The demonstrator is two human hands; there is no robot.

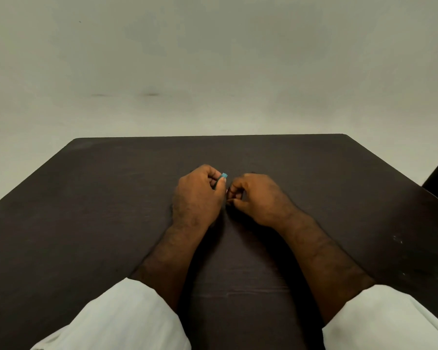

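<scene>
Two bare hands sit close together near the middle of the dark brown wooden counter (86, 198), almost touching. The left hand (197, 195) has its grip closed on a small turquoise block (223, 175), pinched between thumb and fingertips just above the counter. The right hand (256, 198) is curled inward. A tiny reddish speck (228, 190) shows at its fingertips, but whether that grip holds it I cannot tell.
</scene>
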